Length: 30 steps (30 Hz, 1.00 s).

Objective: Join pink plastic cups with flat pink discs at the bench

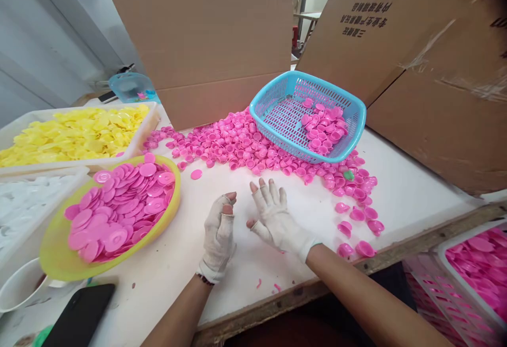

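My left hand (219, 233), in a white fingerless glove, stands on its edge over the white tabletop. Its fingers are curled, thumb tip close to the index finger; whatever they might hold is hidden. To its right, my right hand (277, 221), gloved the same way, is palm down with fingers spread and nothing in them. Beyond both hands lies a long heap of small pink plastic cups (237, 141). A single pink disc (196, 174) rests near the heap. Left of my left hand, a yellow bowl (176, 191) holds pink toy saucers (114, 207).
A blue basket (358, 130) with some pink cups sits on the heap. Trays of yellow (79, 133) and white pieces (29, 202) stand left. A phone (79, 315) and white cup (21, 286) lie near. Cardboard (222, 30) walls the back; a crate (447, 289) stands lower right.
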Available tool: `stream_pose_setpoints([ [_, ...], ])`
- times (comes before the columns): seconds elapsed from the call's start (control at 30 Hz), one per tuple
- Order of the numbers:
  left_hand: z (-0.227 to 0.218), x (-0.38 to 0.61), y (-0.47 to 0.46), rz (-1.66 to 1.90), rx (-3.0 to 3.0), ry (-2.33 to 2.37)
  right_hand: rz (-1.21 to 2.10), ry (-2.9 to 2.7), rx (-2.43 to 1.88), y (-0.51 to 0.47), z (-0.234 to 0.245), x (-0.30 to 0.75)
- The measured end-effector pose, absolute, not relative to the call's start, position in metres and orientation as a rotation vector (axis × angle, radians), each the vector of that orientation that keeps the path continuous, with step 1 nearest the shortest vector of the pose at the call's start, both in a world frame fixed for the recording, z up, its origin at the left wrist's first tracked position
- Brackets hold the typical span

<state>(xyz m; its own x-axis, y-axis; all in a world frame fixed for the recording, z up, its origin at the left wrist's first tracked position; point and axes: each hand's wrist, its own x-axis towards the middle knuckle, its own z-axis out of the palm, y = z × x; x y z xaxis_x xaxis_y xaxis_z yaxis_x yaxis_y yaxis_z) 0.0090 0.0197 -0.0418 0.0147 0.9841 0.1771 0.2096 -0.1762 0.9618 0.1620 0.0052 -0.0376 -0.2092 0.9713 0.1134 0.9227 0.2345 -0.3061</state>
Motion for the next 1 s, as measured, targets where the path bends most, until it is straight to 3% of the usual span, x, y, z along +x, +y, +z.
stream_pose_setpoints([
  [0.13, -0.039, 0.007, 0.020, 1.249, 1.446, 1.303, 0.084, -2.090, -1.738, 0.001, -0.014, 0.166],
  [0.27, -0.037, 0.011, 0.022, 1.240, 1.375, 1.329, 0.076, -2.259, -1.670, -0.005, -0.043, 0.154],
  [0.4, -0.039, 0.013, 0.021, 1.181, 1.354, 1.315, 0.215, -2.348, -1.642, -0.005, -0.062, 0.151],
  [0.7, -0.047, 0.010, 0.020, 1.067, 1.409, 1.300, 0.585, -2.062, -1.732, -0.065, -0.037, 0.194],
  [1.0, -0.025, 0.042, -0.020, 0.413, 1.178, 0.707, 1.050, -1.347, -1.301, -0.087, -0.053, 0.210],
])
